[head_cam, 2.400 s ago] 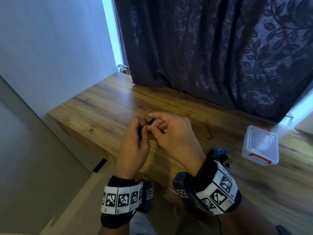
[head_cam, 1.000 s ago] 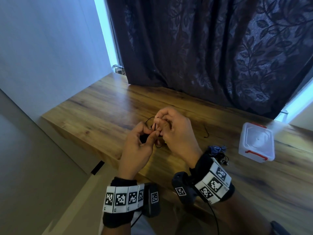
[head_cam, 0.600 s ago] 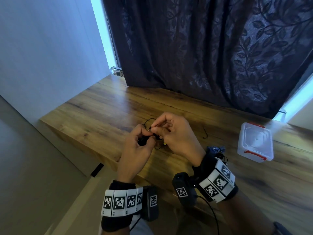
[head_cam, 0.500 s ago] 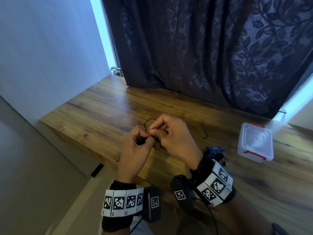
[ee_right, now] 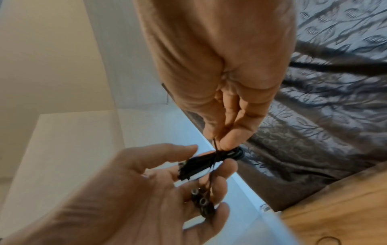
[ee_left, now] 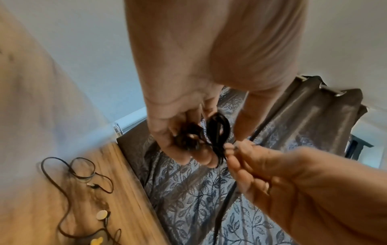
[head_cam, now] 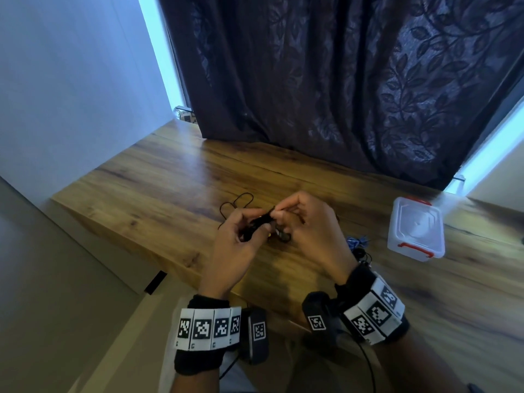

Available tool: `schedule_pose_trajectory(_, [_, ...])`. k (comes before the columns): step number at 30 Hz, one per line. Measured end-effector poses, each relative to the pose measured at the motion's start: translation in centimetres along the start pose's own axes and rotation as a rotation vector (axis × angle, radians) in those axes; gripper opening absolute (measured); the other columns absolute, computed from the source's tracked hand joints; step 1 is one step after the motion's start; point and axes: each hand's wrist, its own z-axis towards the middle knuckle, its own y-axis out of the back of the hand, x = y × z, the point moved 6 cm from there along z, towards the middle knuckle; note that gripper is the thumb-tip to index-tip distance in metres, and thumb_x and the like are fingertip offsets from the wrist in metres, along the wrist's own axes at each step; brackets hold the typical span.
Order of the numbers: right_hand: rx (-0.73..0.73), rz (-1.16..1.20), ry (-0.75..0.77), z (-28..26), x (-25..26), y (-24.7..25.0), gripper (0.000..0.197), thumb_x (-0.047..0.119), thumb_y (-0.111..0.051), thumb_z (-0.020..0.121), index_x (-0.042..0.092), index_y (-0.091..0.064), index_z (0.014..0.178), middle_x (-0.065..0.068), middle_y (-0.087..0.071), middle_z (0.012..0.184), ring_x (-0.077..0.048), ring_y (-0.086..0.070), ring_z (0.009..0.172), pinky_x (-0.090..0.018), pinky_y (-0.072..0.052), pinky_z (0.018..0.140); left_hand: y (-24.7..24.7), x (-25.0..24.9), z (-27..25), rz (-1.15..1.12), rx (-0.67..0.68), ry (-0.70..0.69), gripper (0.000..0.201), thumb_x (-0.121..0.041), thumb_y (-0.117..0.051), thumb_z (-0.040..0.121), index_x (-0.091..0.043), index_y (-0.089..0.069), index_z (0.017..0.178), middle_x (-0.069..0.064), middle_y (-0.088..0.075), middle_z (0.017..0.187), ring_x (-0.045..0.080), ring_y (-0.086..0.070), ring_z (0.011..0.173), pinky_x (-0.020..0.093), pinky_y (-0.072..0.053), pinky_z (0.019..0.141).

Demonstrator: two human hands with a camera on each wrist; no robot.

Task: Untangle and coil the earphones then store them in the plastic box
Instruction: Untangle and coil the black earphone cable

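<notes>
Earphones (head_cam: 256, 222), black ones, are up off the wooden table (head_cam: 158, 194), held between both hands just above its near edge. The left hand (head_cam: 235, 245) curls its fingers round the coiled bundle, with the earbuds (ee_right: 202, 201) lying against its lower fingers (the right wrist view shows their metal ends). The right hand (head_cam: 309, 231) pinches a single strand of the cable between thumb and fingertips, right at the bundle, where the strand crosses the coil. A loose length of black cable (head_cam: 236, 204) lies looped on the table just beyond the left hand. The clear plastic box (head_cam: 415, 228), lid on and red clips showing, sits well off to the right. Near the right wrist lies a blue cable tangle (head_cam: 357, 241).
</notes>
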Motion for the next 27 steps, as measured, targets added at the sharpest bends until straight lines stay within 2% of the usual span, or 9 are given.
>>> schedule_pose_trajectory(3, [-0.070, -0.020, -0.097, -0.7, -2.7, 1.7, 0.006, 0.014, -0.066, 0.096, 0.020, -0.064, 0.097, 0.007, -0.072, 0.092, -0.001, -0.069, 0.083, -0.022, -0.060, 0.073, 0.2, 0.5, 0.1, 0.042, 0.002, 0.032, 0.040, -0.028, -0.069, 0.089, -0.024, -0.056, 0.127, -0.006, -0.069, 0.114, 0.005, -0.064, 0.108, 0.033, -0.051, 0.092])
schedule_pose_trajectory(7, [-0.083, -0.145, -0.185, -1.5, -6.6, 3.3, 0.011, 0.010, -0.064, 0.097, 0.020, -0.062, 0.096, 0.005, -0.069, 0.089, -0.006, -0.067, 0.082, -0.020, -0.054, 0.068, 1.8, 1.2, 0.2, 0.019, -0.095, 0.048, 0.039, -0.037, -0.068, 0.087, -0.023, -0.060, 0.123, -0.009, -0.069, 0.109, 0.005, -0.064, 0.106, 0.030, -0.050, 0.092])
schedule_pose_trajectory(10, [-0.046, -0.305, -0.251, -1.6, -9.7, 4.0, 0.009, 0.008, -0.062, 0.097, 0.017, -0.062, 0.096, 0.006, -0.066, 0.087, -0.015, -0.066, 0.086, -0.022, -0.050, 0.069, 3.4, 1.5, 0.2, -0.011, -0.222, 0.038, 0.026, -0.029, -0.067, 0.092, -0.017, -0.063, 0.115, -0.001, -0.071, 0.105, 0.012, -0.067, 0.100, 0.037, -0.053, 0.090])
schedule_pose_trajectory(12, [-0.028, -0.379, -0.295, -1.8, -11.3, 4.3, 0.009, 0.004, -0.059, 0.097, 0.012, -0.063, 0.100, 0.003, -0.065, 0.091, -0.018, -0.065, 0.092, -0.026, -0.051, 0.074, 4.1, 1.4, 0.2, -0.046, -0.271, 0.018, 0.021, -0.021, -0.061, 0.096, -0.008, -0.063, 0.112, 0.003, -0.073, 0.100, 0.010, -0.068, 0.092, 0.033, -0.052, 0.083])
schedule_pose_trajectory(14, [-0.036, -0.454, -0.313, -2.0, -12.1, 4.5, 0.014, 0.003, -0.055, 0.097, 0.014, -0.061, 0.103, -0.001, -0.064, 0.101, -0.022, -0.062, 0.100, -0.029, -0.051, 0.077, 4.7, 1.3, 0.1, -0.068, -0.300, -0.003, 0.019, -0.016, -0.055, 0.098, -0.002, -0.063, 0.110, 0.004, -0.073, 0.094, 0.009, -0.069, 0.085, 0.030, -0.050, 0.078])
schedule_pose_trajectory(16, [-0.083, -0.585, -0.266, -2.0, -11.5, 4.2, 0.020, 0.004, -0.053, 0.096, 0.013, -0.059, 0.113, -0.003, -0.058, 0.116, -0.023, -0.052, 0.112, -0.032, -0.044, 0.091, 5.2, 1.3, -0.1, -0.075, -0.335, -0.007, 0.016, -0.013, -0.052, 0.100, -0.003, -0.064, 0.106, -0.001, -0.073, 0.087, 0.007, -0.068, 0.081, 0.032, -0.051, 0.076])
schedule_pose_trajectory(19, [-0.099, -0.680, -0.092, -1.1, -8.5, 1.4, 0.022, 0.011, -0.053, 0.098, 0.015, -0.057, 0.119, -0.001, -0.051, 0.122, -0.016, -0.045, 0.113, -0.031, -0.040, 0.100, 5.8, 1.5, -0.1, -0.067, -0.373, -0.004, 0.012, -0.011, -0.051, 0.100, -0.011, -0.064, 0.098, -0.002, -0.072, 0.083, 0.005, -0.068, 0.076, 0.035, -0.050, 0.075])
schedule_pose_trajectory(22, [0.092, -0.556, -0.052, 1.1, -6.8, -3.8, 0.011, 0.019, -0.054, 0.099, 0.024, -0.060, 0.106, 0.008, -0.055, 0.110, -0.008, -0.052, 0.103, -0.027, -0.050, 0.091, 6.1, 1.6, -0.1, -0.066, -0.390, 0.001, 0.015, -0.011, -0.052, 0.100, -0.016, -0.064, 0.093, 0.003, -0.072, 0.084, 0.007, -0.068, 0.074, 0.028, -0.051, 0.069])
schedule_pose_trajectory(27, [0.256, -0.500, -0.108, 6.8, -6.8, -10.6, 0.014, 0.010, -0.055, 0.098, 0.014, -0.068, 0.098, -0.004, -0.067, 0.106, -0.020, -0.063, 0.095, -0.040, -0.057, 0.086, 7.1, 2.1, -0.7, -0.009, -0.399, 0.012, 0.012, -0.011, -0.052, 0.100, -0.013, -0.063, 0.096, 0.007, -0.071, 0.087, 0.009, -0.067, 0.076, 0.015, -0.051, 0.064])
